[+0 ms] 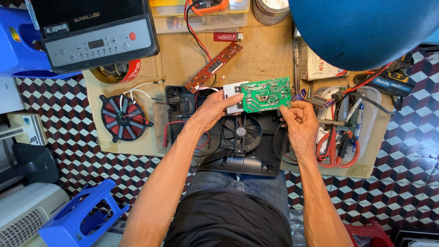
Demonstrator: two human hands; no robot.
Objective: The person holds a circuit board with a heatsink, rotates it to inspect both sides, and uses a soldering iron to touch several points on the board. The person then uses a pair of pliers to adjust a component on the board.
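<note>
A wide plywood work board (270, 50) lies across a floor of red, white and dark cube-patterned tiles (68, 105). At its top left corner rests a black glass cooktop panel with a silver control strip (93, 32), part of it over a blue plastic crate (16, 41). A big blue dome-shaped object (361, 27) fills the top right of the view. Below the hands sits a black plastic cooker base with a round fan (238, 142). To its left lies a round copper-red induction coil on a black spoked frame (122, 117). At the right edge a clear plastic tray (375, 98) holds pens, red-handled scissors (337, 153) and cables. A white cardboard box with red print (320, 66) lies above the tray, tilted under the dome. A long red-brown display board (214, 67) lies aslant above the base.

The left hand (215, 110) grips the left end of a green rectangular circuit board with a white block at its side (265, 94), fingers closed around its edge. The right hand (299, 121) pinches the board's lower right corner. The board hangs just above the base, solder side up.
</note>
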